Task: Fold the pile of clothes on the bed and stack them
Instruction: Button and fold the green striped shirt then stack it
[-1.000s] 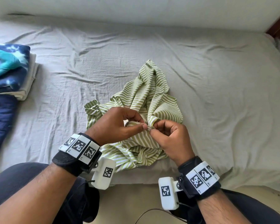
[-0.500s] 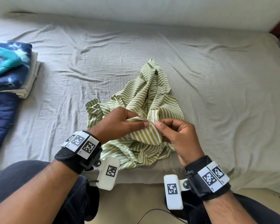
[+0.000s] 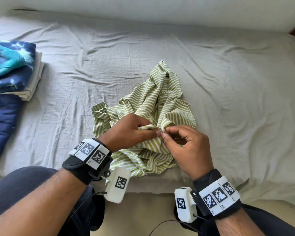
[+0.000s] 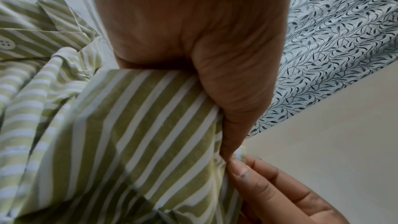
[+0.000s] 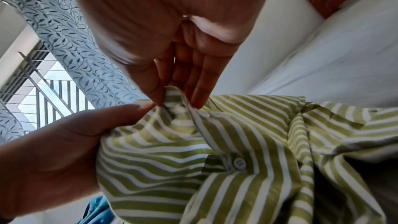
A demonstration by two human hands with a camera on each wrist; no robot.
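A crumpled green-and-white striped shirt (image 3: 153, 106) lies near the front edge of the bed (image 3: 228, 82). My left hand (image 3: 131, 132) grips a fold of its button edge, thumb on top. My right hand (image 3: 186, 145) pinches the same edge right beside it, fingertips nearly touching the left thumb. In the left wrist view the striped shirt (image 4: 129, 134) hangs under my left hand (image 4: 215, 91). The right wrist view shows my right hand (image 5: 178, 94) pinching the shirt (image 5: 237, 159) just above a white button (image 5: 239, 163).
A stack of folded clothes (image 3: 12, 68), tie-dye blue on top of white, sits at the bed's left edge with a dark navy garment (image 3: 0, 123) in front of it. The wall runs behind the bed. My knees are below the front edge.
My right hand has shifted back up and left, pinching the shirt edge closer to the left thumb. The left hand has kept its grip on the fold.
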